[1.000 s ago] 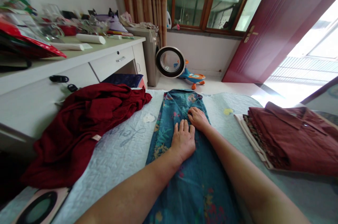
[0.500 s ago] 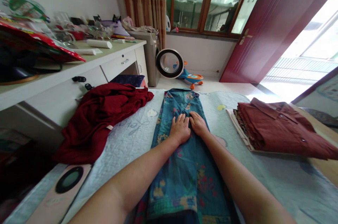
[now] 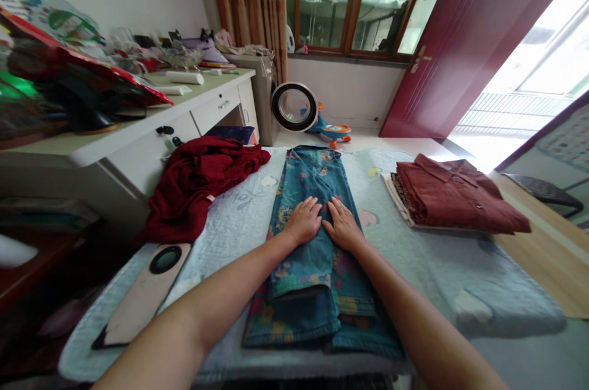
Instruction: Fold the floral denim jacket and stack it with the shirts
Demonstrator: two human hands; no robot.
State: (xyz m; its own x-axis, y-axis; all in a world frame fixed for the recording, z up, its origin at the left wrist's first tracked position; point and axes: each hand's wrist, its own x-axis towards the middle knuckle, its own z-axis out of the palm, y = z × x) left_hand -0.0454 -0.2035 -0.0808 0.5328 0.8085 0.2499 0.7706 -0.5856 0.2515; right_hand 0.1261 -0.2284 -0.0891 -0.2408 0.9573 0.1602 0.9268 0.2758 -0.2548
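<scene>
Blue floral jeans (image 3: 308, 273) lie lengthwise on the quilted table cover (image 3: 221, 292), the waist at the far end and the leg hems near me. My left hand (image 3: 304, 220) rests flat on the middle of the jeans, fingers stretched out. Beside it, my right hand (image 3: 343, 224) presses flat on the same cloth with its fingers extended. A narrow gap separates the two hands, and neither grips the fabric. To the left is a crumpled dark red garment (image 3: 193, 187). A folded rust-brown shirt (image 3: 455, 194) tops a stack of clothes on the right.
A pale phone-like case with a dark oval (image 3: 142, 298) lies at the table's left edge. Beyond stands a cluttered white desk (image 3: 216, 105). At the back are a washer with its round door (image 3: 294, 107) swung out, a blue-orange ride-on toy (image 3: 334, 130) and a red door (image 3: 442, 40).
My hands have slid slightly toward me along the jeans and flattened, the right fingers now spread. The head view has shifted, showing more of the table's near edge and the leg hems.
</scene>
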